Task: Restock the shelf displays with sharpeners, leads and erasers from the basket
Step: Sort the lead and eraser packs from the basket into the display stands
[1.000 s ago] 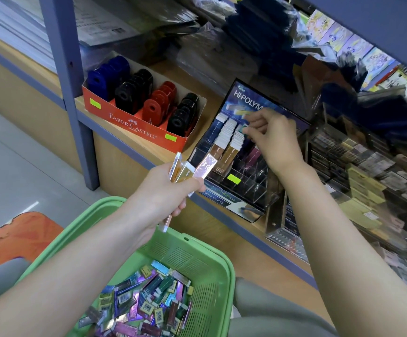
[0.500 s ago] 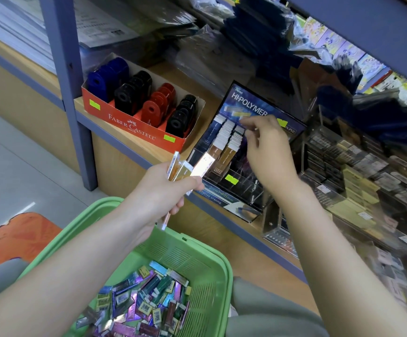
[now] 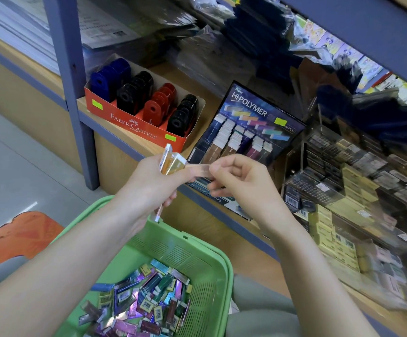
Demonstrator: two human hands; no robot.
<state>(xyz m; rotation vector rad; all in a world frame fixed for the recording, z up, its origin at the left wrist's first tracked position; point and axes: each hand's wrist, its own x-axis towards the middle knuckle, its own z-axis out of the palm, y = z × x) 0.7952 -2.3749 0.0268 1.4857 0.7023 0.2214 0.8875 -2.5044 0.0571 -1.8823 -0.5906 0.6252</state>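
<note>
My green basket (image 3: 173,246) is closest to me, down low, with a heap of small shiny packs (image 3: 146,305) in it. Above it, my left hand (image 3: 149,186) has its fingers curled round a little bunch of gold packs (image 3: 171,161), fanned out at the top. My right hand (image 3: 241,183) is just beside it. Its thumb and first finger pinch the end of one clear pack (image 3: 198,170) that touches the bunch. Farther off, on the shelf (image 3: 211,113), stands the dark eraser display (image 3: 251,127). Left of it is a red box (image 3: 134,121) of sharpeners (image 3: 153,110).
</note>
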